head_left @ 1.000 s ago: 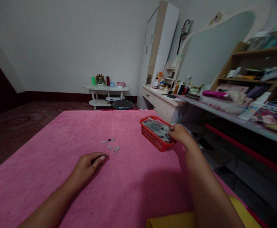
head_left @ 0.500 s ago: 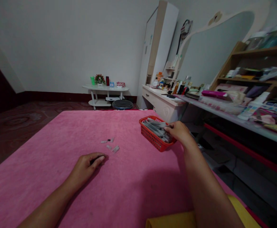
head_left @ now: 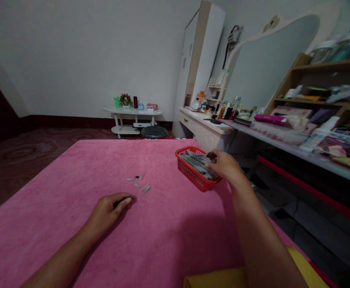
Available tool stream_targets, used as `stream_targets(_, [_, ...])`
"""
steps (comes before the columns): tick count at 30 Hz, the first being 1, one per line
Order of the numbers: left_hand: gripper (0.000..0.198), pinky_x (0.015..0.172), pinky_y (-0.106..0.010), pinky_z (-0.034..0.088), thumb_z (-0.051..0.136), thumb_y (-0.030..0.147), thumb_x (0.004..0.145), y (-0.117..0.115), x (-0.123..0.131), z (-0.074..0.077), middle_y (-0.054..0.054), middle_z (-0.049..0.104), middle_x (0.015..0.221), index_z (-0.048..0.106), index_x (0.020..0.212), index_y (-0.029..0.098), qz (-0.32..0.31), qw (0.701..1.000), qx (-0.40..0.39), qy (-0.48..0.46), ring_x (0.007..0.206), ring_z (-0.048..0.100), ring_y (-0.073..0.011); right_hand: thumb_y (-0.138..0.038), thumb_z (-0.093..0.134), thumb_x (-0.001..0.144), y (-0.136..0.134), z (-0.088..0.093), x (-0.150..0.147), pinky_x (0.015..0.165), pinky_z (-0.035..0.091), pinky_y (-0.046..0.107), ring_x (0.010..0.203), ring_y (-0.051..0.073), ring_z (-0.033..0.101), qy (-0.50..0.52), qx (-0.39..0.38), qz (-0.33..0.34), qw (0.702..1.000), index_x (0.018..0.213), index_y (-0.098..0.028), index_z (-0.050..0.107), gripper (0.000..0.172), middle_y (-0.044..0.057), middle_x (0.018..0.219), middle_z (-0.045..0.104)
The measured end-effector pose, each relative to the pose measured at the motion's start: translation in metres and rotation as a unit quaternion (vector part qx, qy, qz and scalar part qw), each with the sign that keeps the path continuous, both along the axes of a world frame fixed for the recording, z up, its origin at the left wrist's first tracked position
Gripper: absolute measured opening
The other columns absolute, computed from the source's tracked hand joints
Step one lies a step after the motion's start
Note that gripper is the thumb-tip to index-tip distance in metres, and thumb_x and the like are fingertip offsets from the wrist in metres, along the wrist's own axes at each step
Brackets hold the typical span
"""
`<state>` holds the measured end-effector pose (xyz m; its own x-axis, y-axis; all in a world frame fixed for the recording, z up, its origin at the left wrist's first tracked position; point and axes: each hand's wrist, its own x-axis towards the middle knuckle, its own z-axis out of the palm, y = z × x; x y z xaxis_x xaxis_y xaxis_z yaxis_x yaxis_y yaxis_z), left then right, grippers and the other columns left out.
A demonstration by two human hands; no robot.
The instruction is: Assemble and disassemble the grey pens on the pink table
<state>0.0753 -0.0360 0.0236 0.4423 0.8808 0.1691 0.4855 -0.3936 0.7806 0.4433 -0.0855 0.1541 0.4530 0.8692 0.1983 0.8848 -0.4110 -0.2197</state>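
Note:
An orange-red plastic basket point(head_left: 194, 175) holds several slim grey pens or pen-like sticks point(head_left: 199, 165). Over its near right end is my right hand point(head_left: 225, 165), thumb and fingers apart above the sticks. On the pink cloth point(head_left: 163, 224) rests my left hand point(head_left: 110, 210), its fingers curled and the thumb laid against them; anything inside is hidden. Just beyond the left fingertips lie several small clear, whitish pieces point(head_left: 145, 189) and a tiny black piece point(head_left: 137, 177).
A yellow item point(head_left: 217, 278) lies at the near right edge of the cloth. Along the right run a white dressing table point(head_left: 205, 124) with bottles and a cluttered shelf table point(head_left: 289, 140). A small white table point(head_left: 133, 110) stands by the far wall.
My right hand's fingers have lifted and spread apart over the sticks, where before they were pinched together at them. The left hand and the small pieces have not moved.

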Motion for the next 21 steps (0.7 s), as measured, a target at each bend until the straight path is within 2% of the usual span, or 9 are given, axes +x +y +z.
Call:
stream_targets(2, [0.034, 0.069, -0.027, 0.053, 0.051, 0.043, 0.083, 0.0, 0.0, -0.001, -0.005, 0.074, 0.086, 0.073, 0.093, 0.019, 0.0, 1.0, -0.003, 0.001, 0.074, 0.067, -0.0195, -0.03, 0.072, 0.066, 0.002, -0.004, -0.002, 0.066, 0.042, 0.024, 0.087, 0.019, 0.064, 0.012, -0.017, 0.05, 0.999, 0.104, -0.027, 0.068, 0.038, 0.003, 0.097, 0.07])
stream_targets(4, [0.034, 0.071, -0.027, 0.053, 0.051, 0.043, 0.083, 0.0, -0.001, -0.001, -0.006, 0.074, 0.09, 0.073, 0.094, 0.019, 0.001, 1.0, -0.01, 0.002, 0.077, 0.067, -0.0198, -0.033, 0.072, 0.066, 0.005, -0.01, -0.004, 0.064, 0.041, 0.024, 0.083, 0.019, 0.064, 0.012, -0.037, 0.067, 0.997, 0.1, -0.03, 0.07, 0.034, 0.001, 0.095, 0.071])
stream_targets(8, [0.034, 0.073, -0.027, 0.052, 0.051, 0.043, 0.084, 0.0, -0.001, -0.001, -0.005, 0.074, 0.093, 0.073, 0.095, 0.019, 0.0, 1.0, -0.021, 0.007, 0.08, 0.067, -0.0198, -0.036, 0.065, 0.072, 0.009, -0.019, 0.0, 0.061, 0.039, 0.025, 0.081, 0.019, 0.064, 0.012, -0.039, 0.036, 0.999, 0.096, -0.032, 0.072, 0.026, 0.002, 0.093, 0.071])
stream_targets(14, [0.035, 0.072, -0.028, 0.052, 0.052, 0.044, 0.083, -0.001, 0.0, 0.002, -0.006, 0.074, 0.091, 0.073, 0.093, 0.019, 0.004, 1.0, -0.022, 0.005, 0.079, 0.066, -0.02, -0.038, 0.058, 0.077, 0.009, -0.021, 0.012, 0.057, 0.038, 0.025, 0.075, 0.019, 0.063, 0.042, -0.048, -0.019, 0.998, 0.091, -0.027, 0.074, 0.023, 0.003, 0.083, 0.072])
stream_targets(21, [0.034, 0.075, -0.028, 0.051, 0.052, 0.043, 0.083, 0.001, -0.002, -0.005, -0.006, 0.073, 0.094, 0.072, 0.095, 0.019, 0.003, 1.0, -0.027, 0.003, 0.083, 0.066, -0.0211, -0.039, 0.062, 0.075, 0.01, -0.023, 0.005, 0.057, 0.036, 0.025, 0.072, 0.019, 0.063, 0.019, -0.047, 0.001, 0.999, 0.086, -0.023, 0.074, 0.023, 0.006, 0.079, 0.071])
